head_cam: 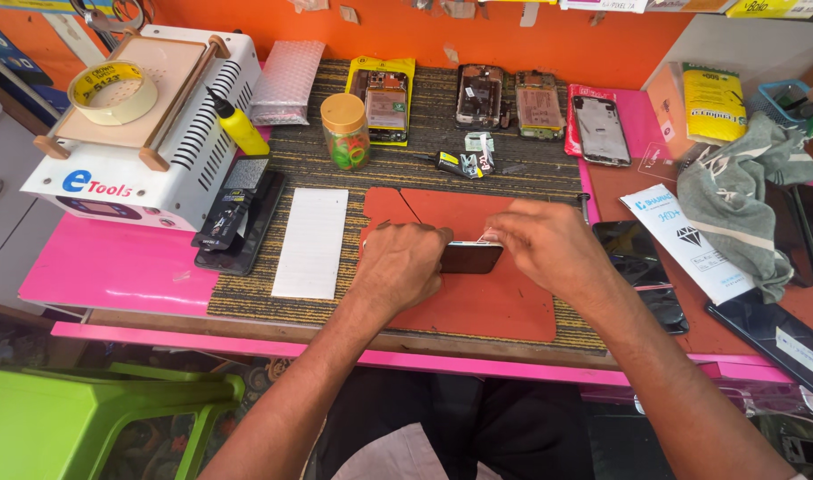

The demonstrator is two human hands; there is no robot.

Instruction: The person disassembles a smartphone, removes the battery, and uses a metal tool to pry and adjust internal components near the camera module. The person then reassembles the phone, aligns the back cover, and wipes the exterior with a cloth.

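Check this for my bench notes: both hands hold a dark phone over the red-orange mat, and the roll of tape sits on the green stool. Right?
Not quite. The roll of tape sits on top of the white machine, not the green stool. The head view shows it. The rest stands: the left hand and right hand hold the dark phone over the red-orange mat.

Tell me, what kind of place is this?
Probably a phone repair bench. Opened phones lie on the mat, a white heating machine stands at the side, and the left hand and right hand hold a dark phone.
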